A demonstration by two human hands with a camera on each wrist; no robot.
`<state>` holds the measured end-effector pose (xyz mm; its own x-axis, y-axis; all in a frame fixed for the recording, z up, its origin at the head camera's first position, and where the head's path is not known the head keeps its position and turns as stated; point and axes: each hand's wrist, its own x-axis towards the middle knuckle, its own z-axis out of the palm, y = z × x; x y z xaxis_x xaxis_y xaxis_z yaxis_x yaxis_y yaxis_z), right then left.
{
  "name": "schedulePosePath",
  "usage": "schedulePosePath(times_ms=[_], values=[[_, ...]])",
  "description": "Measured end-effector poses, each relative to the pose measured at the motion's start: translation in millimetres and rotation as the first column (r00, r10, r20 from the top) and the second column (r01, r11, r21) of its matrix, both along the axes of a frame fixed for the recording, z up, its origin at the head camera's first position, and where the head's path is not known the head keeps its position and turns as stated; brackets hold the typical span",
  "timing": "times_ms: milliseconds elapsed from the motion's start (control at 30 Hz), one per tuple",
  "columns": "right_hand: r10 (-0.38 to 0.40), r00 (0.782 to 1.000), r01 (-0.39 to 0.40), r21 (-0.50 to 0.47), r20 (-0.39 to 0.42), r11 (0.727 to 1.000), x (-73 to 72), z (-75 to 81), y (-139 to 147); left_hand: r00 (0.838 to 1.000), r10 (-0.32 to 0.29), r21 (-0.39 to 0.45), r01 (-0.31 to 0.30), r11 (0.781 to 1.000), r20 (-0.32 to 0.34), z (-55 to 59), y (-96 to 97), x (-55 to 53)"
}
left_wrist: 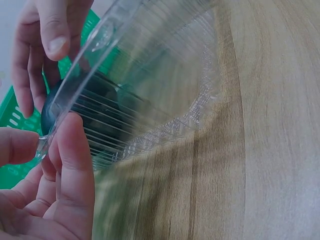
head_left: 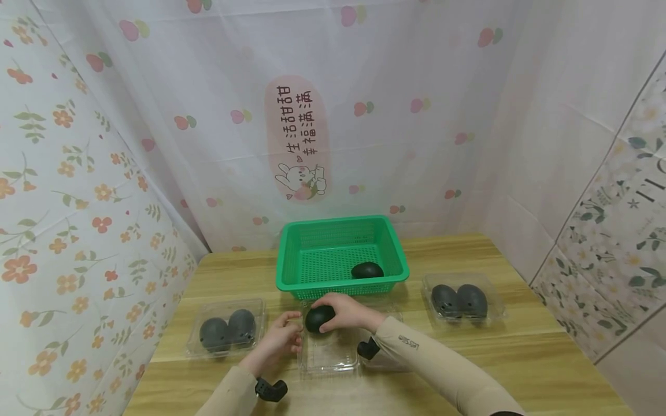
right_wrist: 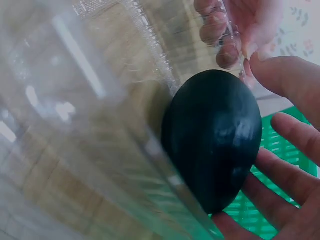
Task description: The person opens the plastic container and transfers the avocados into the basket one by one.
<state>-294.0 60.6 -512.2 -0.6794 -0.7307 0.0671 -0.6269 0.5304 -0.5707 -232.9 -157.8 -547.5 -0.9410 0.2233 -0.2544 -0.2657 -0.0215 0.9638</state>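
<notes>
In the head view, my right hand (head_left: 348, 312) holds a smooth, dark green, avocado-like fruit (head_left: 318, 319) over the left half of a clear plastic clamshell box (head_left: 333, 361). The right wrist view shows that fruit (right_wrist: 212, 142) against the box's rim, with the fingers spread along its side. My left hand (head_left: 281, 342) is at the box's left edge. Up close in the left wrist view, its thumb and finger (left_wrist: 75, 165) pinch the clear rim. Through the ribbed plastic wall the fruit (left_wrist: 95, 115) shows partly hidden.
Behind the box stands a green plastic basket (head_left: 288, 280) with one similar dark fruit (head_left: 367, 270) inside. Clear boxes, each holding two dark fruits, lie to the left (head_left: 227, 332) and right (head_left: 459, 301). All rest on a wooden table (head_left: 494, 358) before patterned curtains.
</notes>
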Motion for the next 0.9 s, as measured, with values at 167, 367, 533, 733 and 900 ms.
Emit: schedulePosePath(times_ms=[167,367,533,733,900], values=[[0.009,1.0,-0.008,0.043,-0.007,0.999,0.0,-2.1,-2,1.0,-0.004,-0.004,0.004,1.0,0.004,0.1,-0.3,-0.9],[0.022,1.0,-0.023,0.08,0.01,0.997,0.4,-7.6,-5,1.0,-0.015,-0.006,0.015,1.0,-0.002,-0.8,-0.7,-1.6],[0.012,1.0,-0.015,0.127,0.025,0.992,1.1,-12.1,-8,1.0,-0.014,0.0,0.014,1.0,-0.005,-1.2,-0.8,-1.2],[0.011,1.0,-0.013,0.147,0.018,0.989,2.9,-10.8,-8,1.0,-0.015,-0.004,0.015,1.0,-0.012,0.1,-0.4,0.2],[0.013,1.0,-0.015,0.163,0.012,0.986,3.1,-11.8,-8,1.0,-0.015,-0.005,0.015,1.0,-0.012,0.5,-0.5,0.7]])
